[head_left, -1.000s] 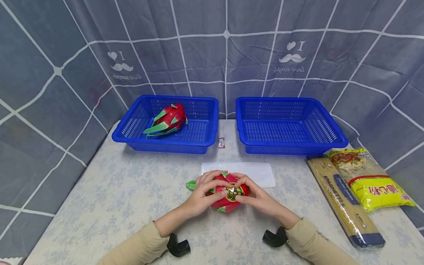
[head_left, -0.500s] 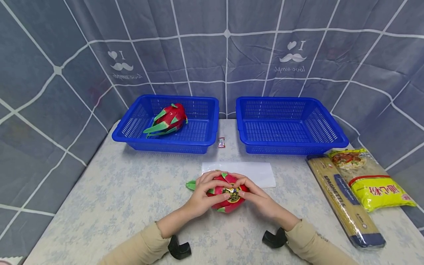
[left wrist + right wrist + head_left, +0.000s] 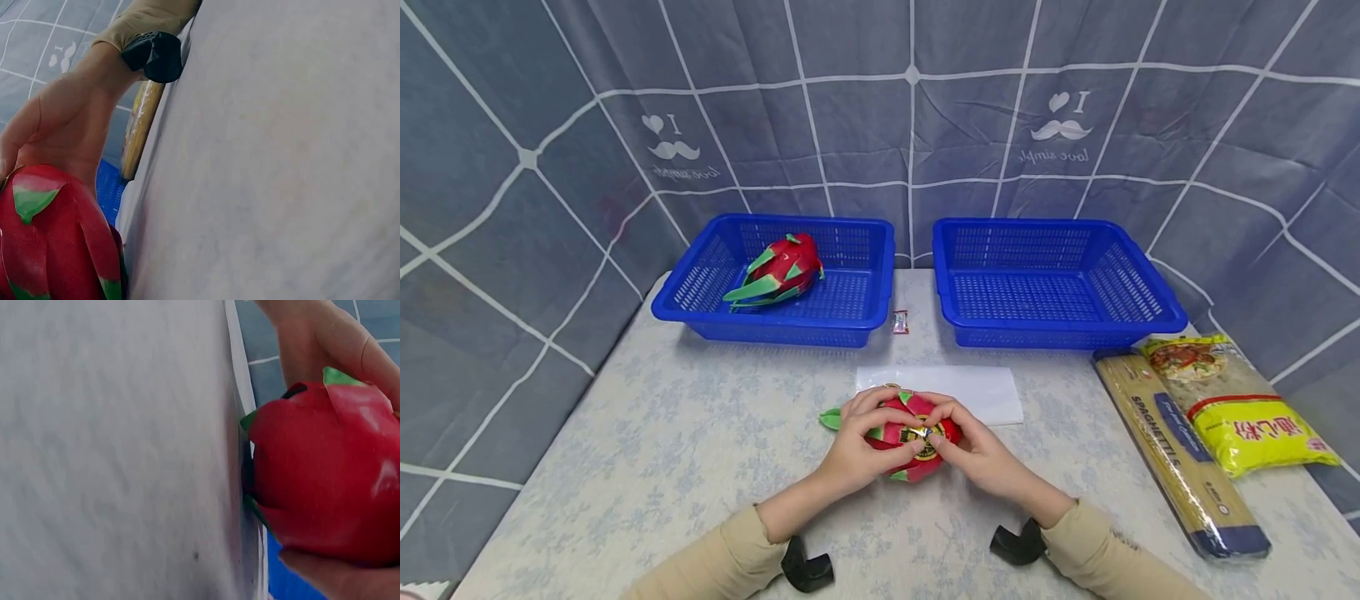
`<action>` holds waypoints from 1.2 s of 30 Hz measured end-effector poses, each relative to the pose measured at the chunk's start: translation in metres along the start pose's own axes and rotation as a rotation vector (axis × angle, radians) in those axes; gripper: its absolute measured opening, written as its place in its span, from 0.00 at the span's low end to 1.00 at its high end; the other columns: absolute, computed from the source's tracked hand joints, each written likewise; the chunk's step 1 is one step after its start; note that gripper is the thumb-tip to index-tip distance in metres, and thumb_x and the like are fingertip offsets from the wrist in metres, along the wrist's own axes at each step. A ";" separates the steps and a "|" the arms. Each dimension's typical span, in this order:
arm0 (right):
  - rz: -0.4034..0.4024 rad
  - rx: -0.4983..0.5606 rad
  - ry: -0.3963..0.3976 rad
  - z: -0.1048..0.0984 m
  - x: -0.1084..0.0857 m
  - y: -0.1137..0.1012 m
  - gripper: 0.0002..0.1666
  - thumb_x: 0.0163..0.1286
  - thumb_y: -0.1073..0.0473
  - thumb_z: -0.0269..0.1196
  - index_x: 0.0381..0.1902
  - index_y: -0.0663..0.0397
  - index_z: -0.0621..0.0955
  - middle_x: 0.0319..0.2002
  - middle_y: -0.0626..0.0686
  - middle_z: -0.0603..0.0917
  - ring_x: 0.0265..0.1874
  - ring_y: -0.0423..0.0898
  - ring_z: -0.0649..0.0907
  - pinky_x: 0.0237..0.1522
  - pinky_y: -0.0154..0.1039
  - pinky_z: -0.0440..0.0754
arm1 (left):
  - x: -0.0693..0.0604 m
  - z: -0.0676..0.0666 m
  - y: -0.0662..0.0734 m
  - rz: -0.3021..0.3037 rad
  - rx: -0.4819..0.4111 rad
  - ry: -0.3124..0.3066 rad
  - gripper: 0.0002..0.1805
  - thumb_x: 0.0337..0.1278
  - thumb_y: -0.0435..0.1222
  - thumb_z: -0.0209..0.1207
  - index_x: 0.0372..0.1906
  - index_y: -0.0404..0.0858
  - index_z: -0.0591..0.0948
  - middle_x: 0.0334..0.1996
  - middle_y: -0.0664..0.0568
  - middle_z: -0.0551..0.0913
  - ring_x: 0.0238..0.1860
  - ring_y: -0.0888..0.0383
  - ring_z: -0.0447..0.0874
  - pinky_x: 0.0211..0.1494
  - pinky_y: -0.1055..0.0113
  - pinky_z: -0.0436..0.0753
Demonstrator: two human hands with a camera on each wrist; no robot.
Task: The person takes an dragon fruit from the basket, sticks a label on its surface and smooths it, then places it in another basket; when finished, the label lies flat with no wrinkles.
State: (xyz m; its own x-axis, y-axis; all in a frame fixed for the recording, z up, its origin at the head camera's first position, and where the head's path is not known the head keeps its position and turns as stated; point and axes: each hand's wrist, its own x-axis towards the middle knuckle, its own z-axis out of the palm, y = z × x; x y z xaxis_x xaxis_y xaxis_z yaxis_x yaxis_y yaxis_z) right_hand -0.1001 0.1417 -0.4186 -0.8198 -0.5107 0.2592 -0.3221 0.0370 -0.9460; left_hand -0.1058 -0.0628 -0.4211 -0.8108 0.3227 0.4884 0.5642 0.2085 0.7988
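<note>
Two-handed, kept dragon fruit (image 3: 331,469) in grip between left hand (image 3: 859,442) and right hand (image 3: 985,450), bringing thumbs (image 3: 898,455) closer together on label (image 3: 927,452), seemingly working there.

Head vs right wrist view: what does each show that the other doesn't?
Head only: spaghetti pack, yellow bag, small wrapped packet, and the second dragon fruit in the left basket.
Right wrist only: the lower side of the held dragon fruit up close, and the inner side of the left hand.
Both: that fruit, that hand, the right hand, tablecloth, gridded curtain, and likely a basket, just a blue patch in the right wrist view.
</note>
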 end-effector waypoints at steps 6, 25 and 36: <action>0.001 -0.031 0.117 0.008 0.000 -0.003 0.06 0.66 0.67 0.60 0.37 0.57 0.73 0.62 0.60 0.68 0.63 0.58 0.66 0.56 0.31 0.71 | 0.005 -0.007 0.027 -0.009 -0.023 -0.027 0.14 0.35 0.28 0.73 0.35 0.36 0.86 0.55 0.41 0.75 0.60 0.41 0.64 0.59 0.41 0.52; 0.027 0.065 -0.078 -0.012 0.001 -0.002 0.11 0.68 0.70 0.55 0.48 0.62 0.72 0.68 0.62 0.60 0.68 0.62 0.56 0.62 0.30 0.62 | 0.007 -0.012 -0.003 -0.033 -0.116 -0.164 0.13 0.50 0.31 0.66 0.44 0.39 0.85 0.58 0.49 0.73 0.61 0.51 0.63 0.60 0.43 0.52; -0.010 -0.049 0.075 0.004 -0.001 -0.001 0.16 0.58 0.69 0.66 0.41 0.57 0.72 0.63 0.60 0.68 0.61 0.57 0.69 0.54 0.33 0.73 | 0.004 -0.009 -0.001 0.007 -0.062 -0.131 0.19 0.35 0.35 0.75 0.40 0.46 0.86 0.57 0.52 0.73 0.61 0.52 0.63 0.61 0.44 0.53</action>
State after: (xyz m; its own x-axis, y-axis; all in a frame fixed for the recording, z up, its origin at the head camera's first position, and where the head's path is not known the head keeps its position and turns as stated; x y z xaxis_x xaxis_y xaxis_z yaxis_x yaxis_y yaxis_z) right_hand -0.0974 0.1387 -0.4183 -0.8492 -0.4451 0.2840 -0.3516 0.0753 -0.9331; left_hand -0.1107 -0.0703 -0.4167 -0.7775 0.4425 0.4469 0.5555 0.1500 0.8179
